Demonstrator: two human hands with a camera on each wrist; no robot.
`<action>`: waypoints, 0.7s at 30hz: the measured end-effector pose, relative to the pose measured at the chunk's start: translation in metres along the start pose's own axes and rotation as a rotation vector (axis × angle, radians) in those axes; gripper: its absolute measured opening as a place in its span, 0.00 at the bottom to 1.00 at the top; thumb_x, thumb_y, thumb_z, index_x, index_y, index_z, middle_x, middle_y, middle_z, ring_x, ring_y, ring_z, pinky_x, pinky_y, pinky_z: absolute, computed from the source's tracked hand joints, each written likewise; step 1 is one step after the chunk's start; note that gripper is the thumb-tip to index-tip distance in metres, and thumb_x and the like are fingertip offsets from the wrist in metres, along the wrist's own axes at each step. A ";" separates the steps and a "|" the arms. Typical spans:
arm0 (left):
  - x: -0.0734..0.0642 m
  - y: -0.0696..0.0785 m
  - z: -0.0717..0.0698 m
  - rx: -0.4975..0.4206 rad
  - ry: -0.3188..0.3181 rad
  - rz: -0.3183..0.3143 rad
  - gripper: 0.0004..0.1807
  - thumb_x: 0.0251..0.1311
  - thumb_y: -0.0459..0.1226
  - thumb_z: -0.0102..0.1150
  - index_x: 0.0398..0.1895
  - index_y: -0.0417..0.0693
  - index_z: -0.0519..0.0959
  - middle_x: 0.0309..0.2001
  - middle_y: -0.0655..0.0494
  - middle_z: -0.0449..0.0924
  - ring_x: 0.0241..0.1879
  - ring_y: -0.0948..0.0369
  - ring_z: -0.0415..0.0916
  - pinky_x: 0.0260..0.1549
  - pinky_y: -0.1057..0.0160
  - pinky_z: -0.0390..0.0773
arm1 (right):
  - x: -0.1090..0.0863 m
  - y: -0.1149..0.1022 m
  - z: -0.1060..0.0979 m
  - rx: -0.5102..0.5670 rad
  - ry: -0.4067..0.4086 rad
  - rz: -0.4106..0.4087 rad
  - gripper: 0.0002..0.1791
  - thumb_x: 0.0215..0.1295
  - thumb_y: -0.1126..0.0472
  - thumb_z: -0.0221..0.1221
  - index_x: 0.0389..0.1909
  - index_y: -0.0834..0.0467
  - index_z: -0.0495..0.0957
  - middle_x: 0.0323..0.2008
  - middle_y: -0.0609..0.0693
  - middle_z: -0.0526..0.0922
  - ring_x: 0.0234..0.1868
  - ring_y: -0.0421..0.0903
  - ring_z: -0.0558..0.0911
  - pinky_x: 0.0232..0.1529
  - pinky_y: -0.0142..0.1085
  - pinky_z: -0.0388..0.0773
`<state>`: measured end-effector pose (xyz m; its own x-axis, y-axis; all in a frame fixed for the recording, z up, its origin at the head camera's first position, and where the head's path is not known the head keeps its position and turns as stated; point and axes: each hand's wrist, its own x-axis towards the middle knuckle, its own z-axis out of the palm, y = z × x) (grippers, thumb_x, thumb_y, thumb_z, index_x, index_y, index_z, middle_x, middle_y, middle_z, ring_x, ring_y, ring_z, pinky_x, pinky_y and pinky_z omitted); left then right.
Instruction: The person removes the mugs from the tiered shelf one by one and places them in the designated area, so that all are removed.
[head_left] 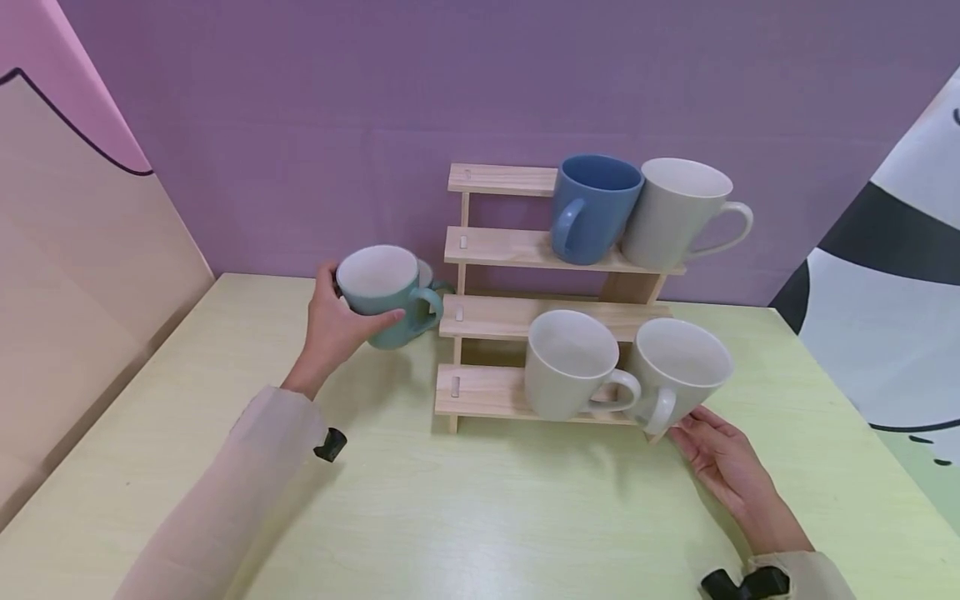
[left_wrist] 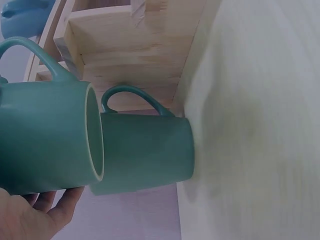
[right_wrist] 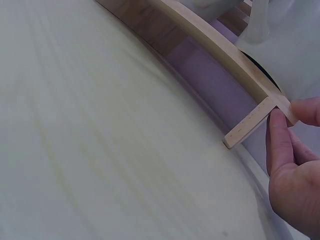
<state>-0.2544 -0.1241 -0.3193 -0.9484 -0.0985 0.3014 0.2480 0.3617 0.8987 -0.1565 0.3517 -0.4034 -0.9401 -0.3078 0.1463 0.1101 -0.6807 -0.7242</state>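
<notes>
My left hand (head_left: 333, 333) grips a teal mug (head_left: 378, 302) round its body, with the mug's mouth upward and its handle to the right. In the left wrist view this mug hangs above the table. Behind it a second teal mug (left_wrist: 150, 150) stands on the table, mostly hidden in the head view. At the lower right, my right hand (head_left: 726, 467) pinches the end of the bottom board of a wooden tiered rack (head_left: 483, 402). The right wrist view shows the thumb above the board and fingers (right_wrist: 281, 140) below it.
On an upper tier stand a blue mug (head_left: 596, 208) and a white mug (head_left: 671, 212). Two more white mugs, a left one (head_left: 566, 375) and a right one (head_left: 678, 367), stand on the bottom tier. A purple backdrop (head_left: 300, 150) rises behind the table (head_left: 465, 517).
</notes>
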 end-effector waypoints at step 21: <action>-0.009 -0.026 0.000 0.013 -0.072 -0.047 0.50 0.42 0.37 0.75 0.66 0.43 0.52 0.65 0.41 0.63 0.63 0.47 0.64 0.61 0.43 0.67 | 0.001 0.001 0.001 -0.007 0.019 -0.011 0.24 0.71 0.77 0.35 0.50 0.65 0.79 0.49 0.54 0.83 0.50 0.46 0.83 0.53 0.34 0.78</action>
<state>-0.2521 -0.1324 -0.3452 -0.9709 -0.0491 0.2346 0.2005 0.3703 0.9070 -0.1570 0.3502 -0.4031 -0.9474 -0.2871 0.1417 0.0972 -0.6797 -0.7270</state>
